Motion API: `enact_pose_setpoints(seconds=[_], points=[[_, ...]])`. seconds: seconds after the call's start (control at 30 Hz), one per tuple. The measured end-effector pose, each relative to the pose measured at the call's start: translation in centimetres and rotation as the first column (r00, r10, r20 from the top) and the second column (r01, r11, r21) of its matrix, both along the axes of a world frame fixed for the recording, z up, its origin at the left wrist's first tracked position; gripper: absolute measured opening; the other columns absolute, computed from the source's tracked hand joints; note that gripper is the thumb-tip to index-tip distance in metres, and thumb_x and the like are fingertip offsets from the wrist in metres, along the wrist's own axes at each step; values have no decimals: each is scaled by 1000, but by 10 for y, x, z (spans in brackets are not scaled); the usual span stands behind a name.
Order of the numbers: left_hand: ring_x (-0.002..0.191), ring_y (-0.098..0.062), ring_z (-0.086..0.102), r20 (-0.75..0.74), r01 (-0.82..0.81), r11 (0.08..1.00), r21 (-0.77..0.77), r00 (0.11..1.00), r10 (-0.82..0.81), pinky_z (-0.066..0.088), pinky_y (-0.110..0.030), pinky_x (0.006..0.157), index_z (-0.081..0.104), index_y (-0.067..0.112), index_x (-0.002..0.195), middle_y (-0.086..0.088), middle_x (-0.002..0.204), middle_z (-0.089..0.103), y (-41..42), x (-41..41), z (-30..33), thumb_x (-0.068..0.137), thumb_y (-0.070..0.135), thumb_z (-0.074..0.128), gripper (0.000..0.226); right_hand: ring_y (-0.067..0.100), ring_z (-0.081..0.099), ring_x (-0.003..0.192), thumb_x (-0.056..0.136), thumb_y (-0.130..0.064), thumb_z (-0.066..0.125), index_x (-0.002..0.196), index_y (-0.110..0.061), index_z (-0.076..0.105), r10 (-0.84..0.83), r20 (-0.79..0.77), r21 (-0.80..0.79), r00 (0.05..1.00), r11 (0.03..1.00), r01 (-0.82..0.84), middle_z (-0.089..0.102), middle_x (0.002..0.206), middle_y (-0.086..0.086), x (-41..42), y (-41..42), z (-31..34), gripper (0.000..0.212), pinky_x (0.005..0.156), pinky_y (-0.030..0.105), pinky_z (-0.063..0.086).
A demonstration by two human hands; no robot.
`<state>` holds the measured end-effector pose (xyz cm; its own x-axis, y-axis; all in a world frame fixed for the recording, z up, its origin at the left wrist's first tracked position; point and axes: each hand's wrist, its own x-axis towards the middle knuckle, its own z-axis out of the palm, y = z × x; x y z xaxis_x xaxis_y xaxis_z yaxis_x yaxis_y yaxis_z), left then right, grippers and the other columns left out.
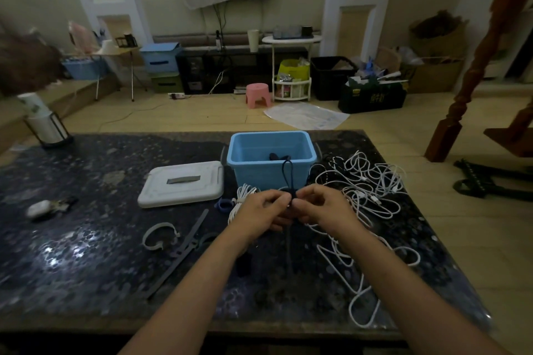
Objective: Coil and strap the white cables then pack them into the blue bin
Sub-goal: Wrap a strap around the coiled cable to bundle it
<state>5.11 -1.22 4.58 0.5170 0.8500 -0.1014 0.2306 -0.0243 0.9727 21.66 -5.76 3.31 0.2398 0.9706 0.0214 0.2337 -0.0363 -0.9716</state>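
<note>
head view, working down from the biggest thing: the dark speckled table (86, 253) carries it all, a hard flat top to coil against. next, the blue bin (271, 164) stands open at the far middle with something dark already inside, its white lid (181, 187) lying just to its left. the loose white cables (372, 190) sprawl in a tangle right of the bin; they look light, limp and springy, likely to unwind unless pinched across all loops at once. a smaller coiled white cable (240, 200) sits at the left hand (264, 207), fingers curled, pinching a dark strap (287, 174) that rises in a thin loop before the bin. the right hand (320, 206) pinches the same strap from the other side. that strap seems soft and floppy, best held near its end. spare grey straps (184, 242) and a white strap (160, 235) lie left.
</note>
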Motion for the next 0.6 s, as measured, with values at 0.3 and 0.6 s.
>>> enact_pose_setpoints(seconds=[0.3,0.6], points=[[64,-20,70,-38,-126,991,54,991,128,56,-30,61,64,3,97,-11,76,73,3,1,2,101,11,48,18,17,73,71,92,-15,70,83,-23,69,-39,108,-23,993,999,42,73,75,1,0,4,-5,12,67,36,60],[62,-27,67,103,-252,967,-32,962,254,53,-27,51,51,3,85,-25,79,69,13,-27,18,92,-10,33,23,11,63,84,89,-36,65,96,-26,65,-4,585,-224,811,960,166,67,93,-7,13,2,-2,12,74,30,50]])
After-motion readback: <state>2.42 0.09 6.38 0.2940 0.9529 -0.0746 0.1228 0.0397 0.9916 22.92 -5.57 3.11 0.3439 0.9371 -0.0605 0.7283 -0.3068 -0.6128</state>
